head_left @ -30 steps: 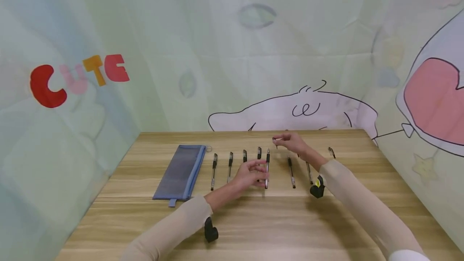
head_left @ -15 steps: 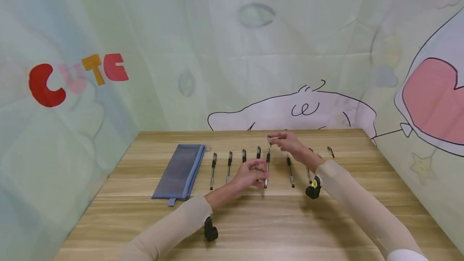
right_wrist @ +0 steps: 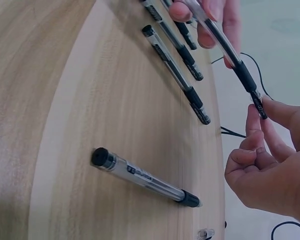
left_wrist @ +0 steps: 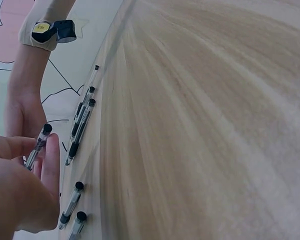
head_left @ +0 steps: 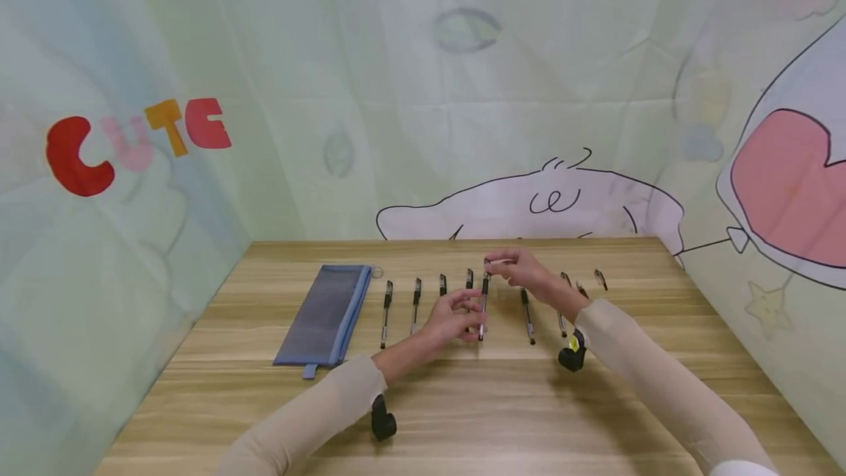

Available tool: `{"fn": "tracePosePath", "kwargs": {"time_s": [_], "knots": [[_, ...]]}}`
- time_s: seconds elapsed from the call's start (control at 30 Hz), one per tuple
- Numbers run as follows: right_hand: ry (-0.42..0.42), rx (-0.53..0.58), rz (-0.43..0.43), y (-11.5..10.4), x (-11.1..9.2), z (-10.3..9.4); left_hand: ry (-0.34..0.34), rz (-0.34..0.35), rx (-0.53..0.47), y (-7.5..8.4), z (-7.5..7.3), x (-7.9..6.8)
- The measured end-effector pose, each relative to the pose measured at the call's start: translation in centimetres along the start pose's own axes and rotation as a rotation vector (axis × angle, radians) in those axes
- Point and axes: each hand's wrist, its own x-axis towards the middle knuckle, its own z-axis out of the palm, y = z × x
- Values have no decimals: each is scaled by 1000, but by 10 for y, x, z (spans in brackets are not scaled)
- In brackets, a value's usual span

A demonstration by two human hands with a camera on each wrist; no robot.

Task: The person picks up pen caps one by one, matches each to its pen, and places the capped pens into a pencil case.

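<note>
My left hand (head_left: 452,320) holds a clear-barrelled gel pen (right_wrist: 221,39) raised, its black grip end pointing away from me. The fingertips of my right hand (head_left: 525,270) pinch the black clip cap (right_wrist: 258,104), which sits over the pen's tip end in the right wrist view. In the left wrist view, the pen's black rear end (left_wrist: 47,129) pokes out between the left fingers. An uncapped gel pen (right_wrist: 145,180) lies on the table right of the held one, and a capped gel pen (head_left: 470,279) lies partly hidden behind my left hand.
Several capped gel pens, such as the leftmost pen (head_left: 386,314), lie in a row on the wooden table (head_left: 463,417). Left of them is a blue mesh zip pouch (head_left: 320,314) with a ring (head_left: 377,272). A loose pen cap (head_left: 600,280) lies at the right.
My right hand has moved left with the cap, bringing it from apart onto the tip of the held pen. My left hand has stayed nearly still, holding the pen.
</note>
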Motion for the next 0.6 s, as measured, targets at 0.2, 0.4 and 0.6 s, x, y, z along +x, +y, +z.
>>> {"fn": "tracePosePath", "kwargs": {"time_s": [0.2,0.4,0.6], "knots": [[-12,-1,12,3,0,3,-4,-22,3,0,-1,1],[37,-5,39,3,-1,7,-14,-52,-6,0,-4,0],[83,-7,63,-4,-6,12,-1,-56,-11,3,-4,2]]}}
